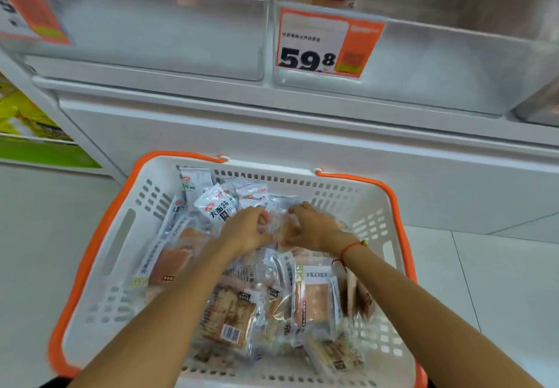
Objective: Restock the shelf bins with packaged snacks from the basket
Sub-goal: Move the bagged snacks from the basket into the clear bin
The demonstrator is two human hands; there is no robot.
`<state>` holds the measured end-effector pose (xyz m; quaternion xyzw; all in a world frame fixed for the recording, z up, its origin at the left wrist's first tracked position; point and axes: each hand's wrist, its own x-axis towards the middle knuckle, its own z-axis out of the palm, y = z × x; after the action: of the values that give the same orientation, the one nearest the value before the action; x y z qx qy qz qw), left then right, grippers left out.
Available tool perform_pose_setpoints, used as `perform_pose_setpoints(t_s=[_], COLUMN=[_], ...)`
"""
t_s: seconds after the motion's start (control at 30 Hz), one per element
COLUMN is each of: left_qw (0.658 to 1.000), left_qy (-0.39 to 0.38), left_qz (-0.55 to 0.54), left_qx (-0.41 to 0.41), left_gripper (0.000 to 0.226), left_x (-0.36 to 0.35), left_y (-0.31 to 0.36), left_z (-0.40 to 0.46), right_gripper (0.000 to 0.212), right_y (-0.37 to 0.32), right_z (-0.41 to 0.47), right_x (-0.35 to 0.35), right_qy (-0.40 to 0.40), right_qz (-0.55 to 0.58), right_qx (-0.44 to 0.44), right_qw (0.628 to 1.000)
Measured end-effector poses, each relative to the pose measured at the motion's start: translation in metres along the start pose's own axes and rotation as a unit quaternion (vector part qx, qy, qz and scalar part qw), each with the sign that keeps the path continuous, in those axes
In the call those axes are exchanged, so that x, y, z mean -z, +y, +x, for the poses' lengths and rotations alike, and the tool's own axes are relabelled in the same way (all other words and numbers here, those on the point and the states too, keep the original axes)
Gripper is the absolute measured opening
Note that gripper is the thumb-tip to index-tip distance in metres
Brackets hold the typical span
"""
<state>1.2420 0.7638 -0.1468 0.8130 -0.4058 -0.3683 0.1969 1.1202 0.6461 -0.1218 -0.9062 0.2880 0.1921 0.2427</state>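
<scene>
Both forearms reach down into the white slotted basket (99, 266), rimmed in orange. Left hand (246, 230) and right hand (313, 229) curl together round one crinkly clear packet (279, 227) atop the heap of glossy flat snacks (233, 318). Picking seems underway; next, lift it to a clear hard bin (145, 33) above, by the price tag (326, 44)

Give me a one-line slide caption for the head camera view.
Both hands, left and right, gather clear snack packets in the basket below the shelf bins.
</scene>
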Motion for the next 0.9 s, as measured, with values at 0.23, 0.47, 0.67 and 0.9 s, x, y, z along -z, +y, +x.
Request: perform_pose_setpoints(t_s=[0.23, 0.47, 0.67, 0.9], left_qw=[0.984, 0.98, 0.882, 0.859], left_qy=[0.106, 0.125, 0.207, -0.021], left_qz=[-0.145, -0.125, -0.398, -0.498], left_qx=[-0.021, 0.088, 0.142, 0.115], left_gripper=[0.017, 0.072, 0.043, 0.038], left_x=[0.0, 0.016, 0.03, 0.036], left_y=[-0.007, -0.013, 0.003, 0.018], left_z=[-0.001, -0.005, -0.001, 0.002], right_gripper=[0.012, 0.014, 0.016, 0.021], right_y=[0.018, 0.007, -0.001, 0.011], right_z=[0.02, 0.018, 0.017, 0.023], right_x=[0.03, 0.036, 0.043, 0.043], right_qy=[-0.045, 0.055, 0.039, 0.01], right_qz=[0.134, 0.328, 0.472, 0.526], right_qx=[0.028, 0.059, 0.005, 0.001], right_qw=[0.99, 0.941, 0.881, 0.851])
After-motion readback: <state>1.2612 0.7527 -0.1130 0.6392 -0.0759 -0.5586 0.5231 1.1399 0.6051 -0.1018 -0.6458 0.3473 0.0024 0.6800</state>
